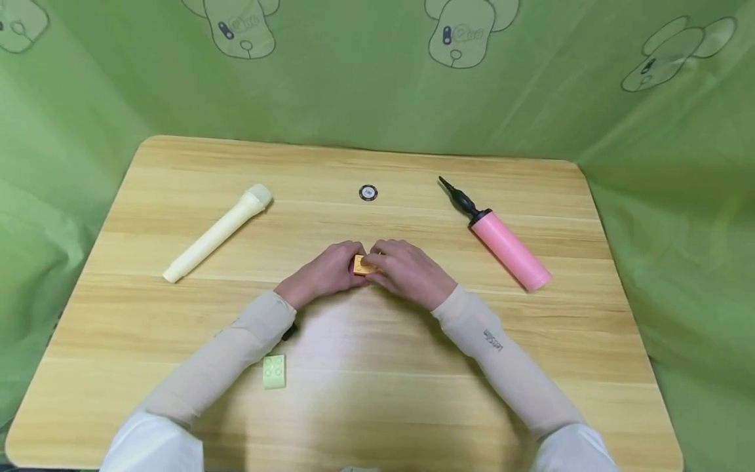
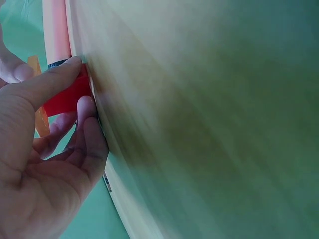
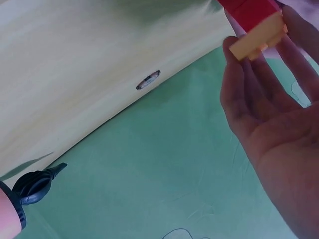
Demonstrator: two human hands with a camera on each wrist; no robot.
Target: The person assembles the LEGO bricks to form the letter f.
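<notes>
Orange studded brick [image 3: 258,37] against red brick [image 2: 65,99], both gripped
Left hand [image 1: 330,269] clamps the red one below; right hand [image 1: 409,271] pinches the orange one by its ends, studs facing the right palm.

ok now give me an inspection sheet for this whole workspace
surface: pale wood-grain table with rounded corners
job's things: thin orange studded toy brick held over a glossy red toy brick; whether they are locked together can't be told
clutter: pale green studded toy brick, cream microphone-shaped object, round black-rimmed chip, pink-and-black cylindrical hand pump, small black item partly hidden
grippers: bare left hand grips the red brick, bare right hand pinches the orange one
cables: nothing seen
surroundings: green curtain printed with outlined cartoon animal heads
</notes>
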